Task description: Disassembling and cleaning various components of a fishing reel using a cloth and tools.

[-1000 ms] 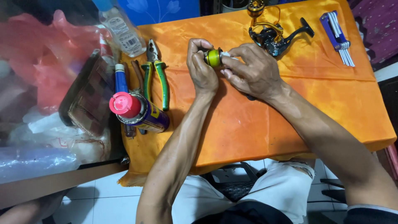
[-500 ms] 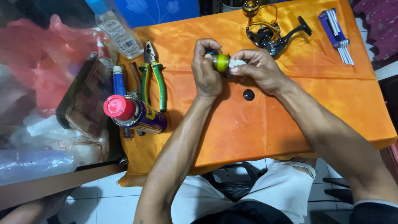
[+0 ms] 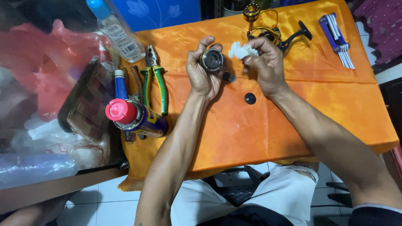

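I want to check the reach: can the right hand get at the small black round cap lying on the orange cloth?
Probably yes. The black round cap lies bare on the orange cloth, close below the right hand, nothing between. But that hand holds a white tissue wad, so its fingers are busy.

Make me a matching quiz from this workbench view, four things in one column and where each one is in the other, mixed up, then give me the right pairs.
Things:
1. round metal spool
2. white tissue wad
3. green-handled pliers
4. blue hex key set

Places:
A. far right end of the orange cloth
B. pinched in the fingers of the right hand
C. lying flat near the cloth's left edge, beside the spray can
D. cupped in the left hand

Pairs: 1-D, 2-B, 3-C, 4-A
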